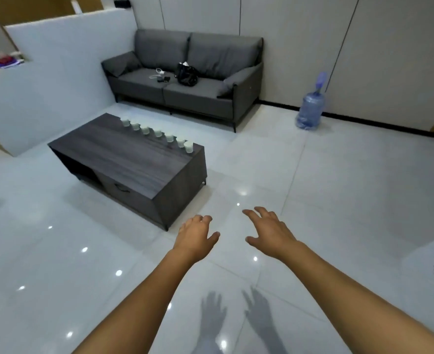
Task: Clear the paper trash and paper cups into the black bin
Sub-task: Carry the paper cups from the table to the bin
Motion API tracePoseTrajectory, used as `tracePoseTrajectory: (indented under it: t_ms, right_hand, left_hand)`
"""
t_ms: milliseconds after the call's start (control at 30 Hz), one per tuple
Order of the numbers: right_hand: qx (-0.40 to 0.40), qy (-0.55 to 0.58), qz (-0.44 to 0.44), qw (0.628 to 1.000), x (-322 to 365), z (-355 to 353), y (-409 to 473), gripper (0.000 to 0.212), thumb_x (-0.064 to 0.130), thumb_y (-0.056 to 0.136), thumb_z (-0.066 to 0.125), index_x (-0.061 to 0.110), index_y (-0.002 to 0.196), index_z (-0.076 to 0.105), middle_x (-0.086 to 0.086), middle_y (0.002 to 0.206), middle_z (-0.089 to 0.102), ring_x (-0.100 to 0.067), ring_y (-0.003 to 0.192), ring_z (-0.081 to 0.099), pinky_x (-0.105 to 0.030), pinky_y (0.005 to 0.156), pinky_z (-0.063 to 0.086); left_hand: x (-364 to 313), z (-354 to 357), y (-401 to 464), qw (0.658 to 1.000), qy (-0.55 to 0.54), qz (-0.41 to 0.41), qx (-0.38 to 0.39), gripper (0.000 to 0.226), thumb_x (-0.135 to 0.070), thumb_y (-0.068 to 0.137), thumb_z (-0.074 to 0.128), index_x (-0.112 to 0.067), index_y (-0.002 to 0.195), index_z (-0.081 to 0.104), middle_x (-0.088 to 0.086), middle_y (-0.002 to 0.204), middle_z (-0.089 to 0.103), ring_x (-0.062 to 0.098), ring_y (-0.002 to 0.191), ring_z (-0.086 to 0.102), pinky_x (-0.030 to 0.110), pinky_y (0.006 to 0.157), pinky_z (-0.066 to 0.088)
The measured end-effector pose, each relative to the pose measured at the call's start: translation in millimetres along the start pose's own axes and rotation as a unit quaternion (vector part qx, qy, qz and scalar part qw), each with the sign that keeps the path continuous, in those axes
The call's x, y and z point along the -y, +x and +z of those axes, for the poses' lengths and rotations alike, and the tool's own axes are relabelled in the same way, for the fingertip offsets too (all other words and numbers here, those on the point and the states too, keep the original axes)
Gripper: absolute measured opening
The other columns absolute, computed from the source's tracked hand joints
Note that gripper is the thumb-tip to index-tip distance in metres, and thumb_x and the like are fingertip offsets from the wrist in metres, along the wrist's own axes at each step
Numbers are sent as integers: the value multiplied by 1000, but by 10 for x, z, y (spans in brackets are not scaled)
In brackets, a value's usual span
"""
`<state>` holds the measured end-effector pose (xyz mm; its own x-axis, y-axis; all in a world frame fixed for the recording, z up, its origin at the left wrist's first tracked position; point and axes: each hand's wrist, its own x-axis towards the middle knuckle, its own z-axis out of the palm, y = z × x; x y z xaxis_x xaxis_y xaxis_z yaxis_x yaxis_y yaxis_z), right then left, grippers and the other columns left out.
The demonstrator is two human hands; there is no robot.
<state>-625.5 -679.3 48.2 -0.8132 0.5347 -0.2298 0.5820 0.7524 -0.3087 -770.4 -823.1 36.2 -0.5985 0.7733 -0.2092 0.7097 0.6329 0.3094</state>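
Seven paper cups (157, 133) stand upright in a row along the far edge of the dark wood counter (124, 159), sofa side. Both hands are out over the tiled floor (338, 200), well apart from the counter, palms down, holding nothing. Left hand (195, 235): fingers loosely curled. Right hand (269, 231): fingers spread, relaxed. Grey sofa (185, 75) behind the counter carries a black bag (187, 74) and some small items. Water jug (310, 108) stands on the floor by the right wall.
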Motion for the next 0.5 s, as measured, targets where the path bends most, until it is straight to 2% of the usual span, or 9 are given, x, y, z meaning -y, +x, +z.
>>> tracePoseTrajectory:
  t_ms: [267,500]
  right_hand:
    - [23,-7,-73,997,176,-296,1837,70,37,90,61,32,147,21,-2,156,21,-28,138,29,-41,104,38]
    - [39,-24,-81,996,290,-694,3483,68,36,91,59,31,147,21,-2,155,21,-28,137,29,-41,104,38]
  left_hand:
    - [409,-359,1407,997,-25,-68,-7,54,-45,95,48,-18,141,38,5,141,43,25,129,41,43,110,34]
    - [790,-734,2959,994,-58,-88,3,55,-45,95,47,-19,143,36,4,143,41,24,129,42,42,110,36]
